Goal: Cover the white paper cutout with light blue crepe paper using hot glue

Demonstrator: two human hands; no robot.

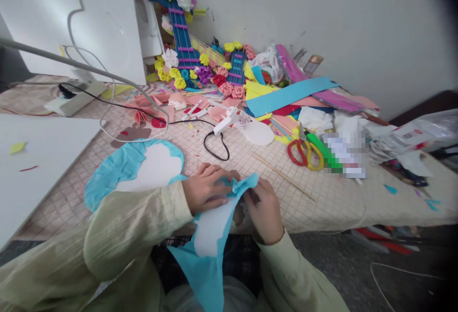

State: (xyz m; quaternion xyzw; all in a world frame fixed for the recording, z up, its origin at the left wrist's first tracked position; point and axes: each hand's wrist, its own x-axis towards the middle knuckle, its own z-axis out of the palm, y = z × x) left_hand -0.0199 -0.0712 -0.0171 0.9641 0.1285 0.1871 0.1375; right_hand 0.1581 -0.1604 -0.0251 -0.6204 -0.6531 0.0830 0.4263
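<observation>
My left hand (205,189) lies over a white cut-out piece (211,231) edged with blue crepe paper (205,274), its thumb and fingers closed on the paper near the far end. My right hand (265,212) pinches the gathered crepe paper at that same end, its fingertips partly hidden behind the fold. A loose flap of the paper hangs over the table's front edge towards my lap. To the left, partly under my sleeve, is a rounded white shape (153,166) with crinkled blue crepe paper around its rim; whether it joins the piece in my hands is hidden.
A white glue gun (225,120) with a black cord lies beyond my hands. Scissors (306,154) and a thin wooden stick (284,176) lie to the right. Decorated blue guitar shapes (184,37) stand at the back. A power strip (77,97) and white board (43,159) sit left.
</observation>
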